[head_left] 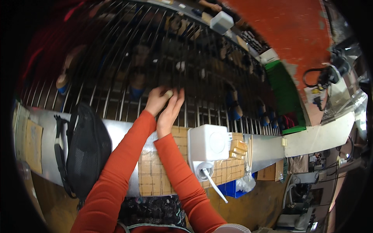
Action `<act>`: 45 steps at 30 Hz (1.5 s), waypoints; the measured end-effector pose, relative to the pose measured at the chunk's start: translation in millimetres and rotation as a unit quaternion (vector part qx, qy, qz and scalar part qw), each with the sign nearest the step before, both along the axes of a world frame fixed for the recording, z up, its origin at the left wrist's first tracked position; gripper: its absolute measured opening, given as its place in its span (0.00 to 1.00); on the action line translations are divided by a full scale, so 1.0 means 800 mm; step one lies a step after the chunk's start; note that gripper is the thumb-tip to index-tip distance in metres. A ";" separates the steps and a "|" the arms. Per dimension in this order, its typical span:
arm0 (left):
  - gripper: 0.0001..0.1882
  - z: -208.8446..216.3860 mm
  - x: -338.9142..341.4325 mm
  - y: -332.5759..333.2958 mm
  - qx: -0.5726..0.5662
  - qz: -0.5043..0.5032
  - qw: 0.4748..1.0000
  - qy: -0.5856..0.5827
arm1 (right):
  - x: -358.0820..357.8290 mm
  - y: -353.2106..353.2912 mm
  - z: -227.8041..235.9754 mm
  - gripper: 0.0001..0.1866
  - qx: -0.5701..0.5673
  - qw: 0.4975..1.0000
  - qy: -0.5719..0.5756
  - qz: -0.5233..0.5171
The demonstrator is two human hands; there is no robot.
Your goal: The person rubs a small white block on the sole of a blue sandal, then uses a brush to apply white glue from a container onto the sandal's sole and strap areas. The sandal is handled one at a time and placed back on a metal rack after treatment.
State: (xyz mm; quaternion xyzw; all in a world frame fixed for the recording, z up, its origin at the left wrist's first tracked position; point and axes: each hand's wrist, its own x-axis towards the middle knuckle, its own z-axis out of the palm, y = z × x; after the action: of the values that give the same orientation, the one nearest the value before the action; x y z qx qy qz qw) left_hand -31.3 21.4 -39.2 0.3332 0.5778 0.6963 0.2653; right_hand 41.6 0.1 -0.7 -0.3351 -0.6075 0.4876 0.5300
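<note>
My left hand (155,101) and my right hand (168,115) come together over the near edge of a rack of metal rods (122,99). The left fingers are curled and somewhat blurred. A small pale spot shows at the left thumb, but I cannot make out whether it is a held thing. My right hand has its fingers stretched out alongside the left, with nothing seen in it. Below the hands lies a cardboard sheet (151,174) with a grid of lines. To their right stands a white plastic container (210,143) with a white stick (216,187) leaning from its small cup.
A black mesh bag (87,151) with straps lies left on the metal ledge. Tan blocks (237,149) sit right of the container. Blue-and-tan pieces (234,106) show among the rods. A green panel (283,97) borders the right. Another person's hand (211,5) appears at the far edge.
</note>
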 end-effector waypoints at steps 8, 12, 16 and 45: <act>0.13 0.021 0.007 -0.006 -0.039 -0.018 0.998 -0.048 | -0.004 0.000 0.002 0.28 -0.035 0.999 0.017 0.030; 0.13 0.023 0.010 -0.005 -0.007 -0.034 0.994 -0.103 | -0.004 0.003 -0.001 0.27 -0.032 0.997 0.047 0.043; 0.11 0.026 0.009 -0.005 -0.010 -0.041 0.995 -0.095 | -0.004 0.004 -0.001 0.28 -0.035 0.998 0.036 0.030; 0.11 0.030 0.009 -0.006 -0.023 -0.019 0.992 -0.119 | 0.000 -0.003 0.004 0.30 -0.030 0.999 -0.010 0.028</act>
State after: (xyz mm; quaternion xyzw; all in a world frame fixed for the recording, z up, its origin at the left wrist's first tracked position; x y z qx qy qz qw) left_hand -24.2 16.8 -15.3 0.2526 0.5518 0.7121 0.3531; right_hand 41.4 -2.6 2.3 -0.3390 -0.6070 0.5165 0.4999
